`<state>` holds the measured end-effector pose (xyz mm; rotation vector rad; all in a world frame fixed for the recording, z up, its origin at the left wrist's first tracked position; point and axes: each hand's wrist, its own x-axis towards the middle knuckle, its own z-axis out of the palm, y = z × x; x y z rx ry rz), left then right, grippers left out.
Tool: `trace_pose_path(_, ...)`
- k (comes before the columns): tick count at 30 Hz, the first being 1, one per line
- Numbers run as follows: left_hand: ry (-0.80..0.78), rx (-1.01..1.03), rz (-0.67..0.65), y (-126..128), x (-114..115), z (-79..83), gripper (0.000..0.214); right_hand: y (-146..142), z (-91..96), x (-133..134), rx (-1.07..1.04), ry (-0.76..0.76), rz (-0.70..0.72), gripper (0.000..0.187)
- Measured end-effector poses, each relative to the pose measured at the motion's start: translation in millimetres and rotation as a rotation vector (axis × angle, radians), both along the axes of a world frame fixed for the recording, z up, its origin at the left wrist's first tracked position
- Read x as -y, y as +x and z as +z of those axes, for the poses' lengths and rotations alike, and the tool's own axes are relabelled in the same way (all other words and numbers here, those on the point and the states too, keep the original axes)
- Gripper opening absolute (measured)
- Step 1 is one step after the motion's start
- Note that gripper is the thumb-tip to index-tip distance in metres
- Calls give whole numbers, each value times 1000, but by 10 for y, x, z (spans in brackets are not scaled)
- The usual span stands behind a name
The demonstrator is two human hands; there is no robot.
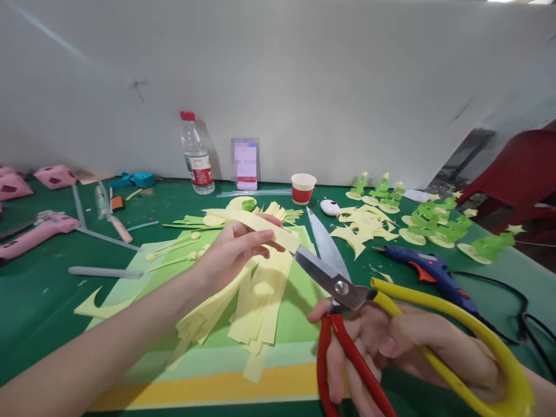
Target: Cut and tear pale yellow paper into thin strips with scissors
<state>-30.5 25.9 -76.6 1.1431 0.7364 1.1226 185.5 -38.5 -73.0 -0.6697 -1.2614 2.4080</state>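
Note:
A pale yellow paper strip (245,220) is pinched between the thumb and fingers of my left hand (237,249), its right end beside the scissor blades. My right hand (391,336) is wrapped around yellow-handled scissors (343,286), whose blades stand apart. A red-handled tool (347,353), which looks like pliers, is also in that hand, with its jaws mostly hidden. Beneath both hands lie bundles of pale yellow strips (263,301) on green paper sheets (299,313). Thin paper stems with small yellow ends (174,249) rest left of my left wrist.
At the back stand a water bottle (197,159), a phone (246,162) and a paper cup (303,190). On the right are a blue glue gun (434,275) with its cord, yellow scraps (367,225) and several green star-topped ornaments (438,220). A pink glue gun (41,234) lies left.

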Motion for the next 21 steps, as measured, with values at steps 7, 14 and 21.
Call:
trace_pose_path(7,-51,-93,25,118,209,165,3,19,-10,61,101,90,-48,44)
trace_pose_path(14,-106,-266,5,123,318,185,11,42,-48,43,99,224,21,31)
trace_pose_path(21,9,-389,-107,107,307,159,9,36,64,109,223,234,-13,40)
